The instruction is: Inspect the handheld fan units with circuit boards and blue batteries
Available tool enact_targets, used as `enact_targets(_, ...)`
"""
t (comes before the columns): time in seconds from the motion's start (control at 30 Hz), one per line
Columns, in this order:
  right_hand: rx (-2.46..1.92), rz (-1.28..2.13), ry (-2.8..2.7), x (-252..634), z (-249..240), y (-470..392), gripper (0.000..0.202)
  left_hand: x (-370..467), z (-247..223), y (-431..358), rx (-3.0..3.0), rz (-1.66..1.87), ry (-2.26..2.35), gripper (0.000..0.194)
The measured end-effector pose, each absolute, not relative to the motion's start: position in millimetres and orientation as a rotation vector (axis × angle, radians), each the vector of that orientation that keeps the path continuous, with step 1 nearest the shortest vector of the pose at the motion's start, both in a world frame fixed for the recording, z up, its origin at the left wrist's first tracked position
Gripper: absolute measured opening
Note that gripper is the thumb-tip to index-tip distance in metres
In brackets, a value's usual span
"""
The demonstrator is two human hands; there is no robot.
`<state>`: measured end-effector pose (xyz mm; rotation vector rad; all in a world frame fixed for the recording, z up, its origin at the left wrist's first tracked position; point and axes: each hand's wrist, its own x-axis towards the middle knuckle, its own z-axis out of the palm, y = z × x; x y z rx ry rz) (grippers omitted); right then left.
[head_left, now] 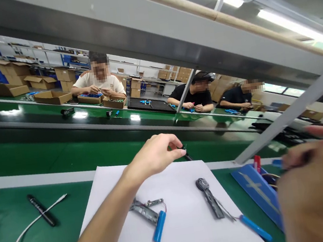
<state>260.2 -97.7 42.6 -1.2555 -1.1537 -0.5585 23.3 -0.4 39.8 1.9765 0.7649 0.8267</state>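
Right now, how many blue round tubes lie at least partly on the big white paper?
2. The first blue tube lies right of the left forearm; the second blue tube crosses the right edge of the white paper. The forearm could hide more.

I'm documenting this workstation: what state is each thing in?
Left grey case: open, insides showing
Left blue battery: wired to a small board
Right blue battery: lying outside its case
Right grey case: wired to that battery
White cable: shown end unplugged
Black pen: lying flat
Blue bin: open, holding things
Ceiling lights: lit
Left hand: curled, grip unclear
Right hand: blurred, grip unclear
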Motion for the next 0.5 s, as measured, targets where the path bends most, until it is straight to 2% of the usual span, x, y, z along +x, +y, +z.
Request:
enact_targets(0.07, -1.291, -0.62, -1.21, 236.7, 35.7, -81.3, 0.031, 32.5, 39.2, -3.6, 1.892, 0.878, 0.649, 0.035)
enact_targets(0.13, -1.347, -0.528, -1.402, 207.0, 26.1, -58.3, 0.037, 39.5, 39.6, -6.2, 1.765, 0.984, 0.545, 0.042)
enact_targets(0.27, -1.424, -0.342, -1.598, 162.5, 14.0, -20.6, 0.047, 42.1, 39.0, -2.7, 1.654, 1.266, 0.607, 0.037)
enact_targets(0.33, -1.416, -0.175, -1.69, 155.4, 12.5, -13.3, 0.053, 37.1, 37.4, 4.7, 1.614, 1.351, 0.69, 0.034)
enact_targets(0.43, -1.309, 0.236, -1.788, 161.9, 13.7, -13.4, 0.075, 23.4, 35.4, 19.0, 1.521, 1.338, 0.727, 0.037)
enact_targets(0.47, -1.268, 0.354, -1.796, 167.3, 14.8, -14.6, 0.077, 17.7, 35.2, 23.5, 1.508, 1.303, 0.74, 0.041)
enact_targets(0.5, -1.233, 0.434, -1.798, 173.6, 16.2, -15.8, 0.071, 12.0, 35.2, 27.5, 1.512, 1.247, 0.753, 0.044)
